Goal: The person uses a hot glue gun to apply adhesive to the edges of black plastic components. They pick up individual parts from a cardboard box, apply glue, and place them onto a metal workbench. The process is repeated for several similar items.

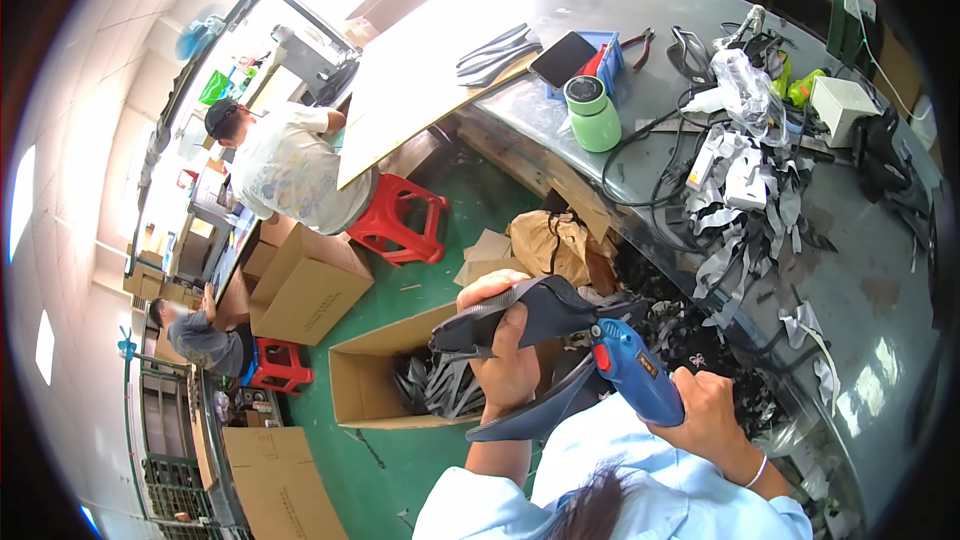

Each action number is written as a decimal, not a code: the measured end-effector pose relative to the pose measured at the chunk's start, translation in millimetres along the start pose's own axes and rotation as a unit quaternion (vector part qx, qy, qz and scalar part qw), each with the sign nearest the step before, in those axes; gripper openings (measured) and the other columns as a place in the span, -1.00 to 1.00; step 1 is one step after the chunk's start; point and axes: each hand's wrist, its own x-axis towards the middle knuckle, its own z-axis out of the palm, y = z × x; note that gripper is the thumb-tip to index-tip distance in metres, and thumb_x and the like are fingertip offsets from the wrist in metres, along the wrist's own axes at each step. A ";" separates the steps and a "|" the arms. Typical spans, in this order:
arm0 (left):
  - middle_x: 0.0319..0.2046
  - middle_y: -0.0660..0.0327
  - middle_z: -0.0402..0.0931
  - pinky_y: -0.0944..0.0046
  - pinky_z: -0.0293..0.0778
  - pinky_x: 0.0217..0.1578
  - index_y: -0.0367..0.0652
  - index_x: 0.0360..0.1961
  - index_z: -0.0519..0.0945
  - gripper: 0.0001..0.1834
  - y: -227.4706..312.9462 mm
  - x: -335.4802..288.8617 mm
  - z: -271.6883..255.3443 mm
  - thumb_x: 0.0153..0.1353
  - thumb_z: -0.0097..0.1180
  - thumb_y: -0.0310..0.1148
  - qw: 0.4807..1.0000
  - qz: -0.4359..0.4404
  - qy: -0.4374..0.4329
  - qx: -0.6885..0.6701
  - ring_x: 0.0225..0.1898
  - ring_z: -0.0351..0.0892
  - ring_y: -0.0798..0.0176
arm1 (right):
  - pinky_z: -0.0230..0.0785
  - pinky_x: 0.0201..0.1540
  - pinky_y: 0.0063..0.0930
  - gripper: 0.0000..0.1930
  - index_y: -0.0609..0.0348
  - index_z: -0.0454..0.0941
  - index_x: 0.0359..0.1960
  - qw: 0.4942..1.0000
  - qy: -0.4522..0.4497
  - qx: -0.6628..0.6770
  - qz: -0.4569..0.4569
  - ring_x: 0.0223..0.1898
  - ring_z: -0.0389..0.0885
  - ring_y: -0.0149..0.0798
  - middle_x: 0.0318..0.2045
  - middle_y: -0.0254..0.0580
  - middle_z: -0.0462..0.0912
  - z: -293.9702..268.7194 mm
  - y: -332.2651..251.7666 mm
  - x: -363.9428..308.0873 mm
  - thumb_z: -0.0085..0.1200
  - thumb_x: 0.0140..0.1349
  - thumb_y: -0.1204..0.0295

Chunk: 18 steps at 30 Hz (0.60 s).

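My left hand (507, 372) is closed around a dark grey curved, strap-like piece (548, 308), which looks padded with a ribbed edge. Its upper part lies across my fingers, and a lower curved part hangs below, beside my wrist. A blue cordless power tool (645, 380) with a red button is gripped at its rear by my right hand (706, 418). The tool's front end meets or nearly meets the right side of the dark piece; its tip is hidden. Beneath my left hand stands an open cardboard box (362, 380) holding several grey curved pieces (450, 385).
To the right, a metal table (650, 30) bears a green bottle (592, 118), a phone (563, 59), pliers (640, 48), cables and a heap of scraps (745, 210). Black offcuts lie below its edge. At left, two people (295, 165) sit on red stools (400, 220) near cardboard boxes.
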 end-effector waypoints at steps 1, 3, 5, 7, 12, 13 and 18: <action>-0.18 0.08 0.36 0.25 0.35 -0.03 -0.21 -0.11 0.36 -0.67 -0.1 -1.7 2.7 0.06 0.05 -0.49 1.000 0.003 -0.001 0.006 -0.13 0.37 0.22 | 0.28 -0.58 -0.34 -0.61 0.14 0.32 -0.57 1.000 0.001 0.007 0.004 -0.71 0.47 -0.11 -0.75 -0.18 0.43 1.4 0.5 -1.4 0.34 -0.23 0.26; -0.17 0.07 0.36 0.25 0.35 -0.03 -0.21 -0.11 0.36 -0.67 -1.4 -5.3 6.5 0.05 0.05 -0.49 1.000 0.008 -0.003 0.018 -0.13 0.37 0.22 | 0.30 -0.58 -0.32 -0.56 0.15 0.32 -0.56 1.000 -0.001 0.021 0.012 -0.68 0.49 -0.09 -0.72 -0.16 0.45 2.4 0.5 -2.4 0.38 -0.24 0.22; -0.14 0.05 0.36 0.26 0.36 -0.02 -0.22 -0.12 0.38 -0.67 -2.5 -8.3 6.5 0.04 0.05 -0.49 1.000 -0.002 0.003 0.018 -0.08 0.38 0.21 | 0.32 -0.57 -0.32 -0.55 0.16 0.33 -0.55 0.999 -0.010 0.034 0.015 -0.67 0.50 -0.09 -0.71 -0.15 0.46 4.4 -0.1 -0.9 0.39 -0.25 0.20; -0.12 0.04 0.36 0.27 0.36 -0.02 -0.25 -0.15 0.40 -0.70 -0.4 -8.5 6.6 0.04 0.04 -0.48 1.000 -0.009 0.008 0.017 -0.05 0.38 0.21 | 0.34 -0.56 -0.31 -0.55 0.17 0.33 -0.55 0.998 -0.024 0.051 0.023 -0.66 0.51 -0.09 -0.71 -0.14 0.45 3.1 -0.8 1.8 0.39 -0.26 0.20; -0.23 0.09 0.50 0.31 0.40 -0.09 -0.30 -0.20 0.46 -0.74 12.2 9.4 -12.2 0.01 0.01 -0.53 0.976 -0.191 -0.019 0.103 -0.17 0.48 0.25 | 0.38 -0.53 -0.26 -0.61 0.18 0.37 -0.49 0.997 -0.044 0.022 0.068 -0.63 0.55 -0.04 -0.69 -0.11 0.50 -13.7 12.2 -2.2 0.36 -0.22 0.30; -0.27 0.13 0.53 0.32 0.41 -0.10 -0.30 -0.20 0.47 -0.74 9.5 5.7 -18.8 0.01 0.01 -0.55 0.952 -0.281 -0.079 0.089 -0.21 0.51 0.28 | 0.38 -0.52 -0.25 -0.60 0.19 0.36 -0.47 0.996 -0.015 0.017 0.084 -0.61 0.55 -0.01 -0.67 -0.09 0.50 -15.8 12.3 -0.6 0.36 -0.22 0.31; -0.25 0.24 0.49 0.33 0.35 -0.10 -0.20 -0.18 0.47 -0.71 -12.0 -38.7 -6.1 -0.01 0.09 -0.51 0.793 -0.537 -0.281 0.059 -0.16 0.45 0.32 | 0.39 -0.46 -0.22 -0.52 0.22 0.34 -0.39 0.987 0.070 0.082 0.117 -0.53 0.56 0.05 -0.59 -0.02 0.51 -19.3 7.4 16.4 0.40 -0.26 0.33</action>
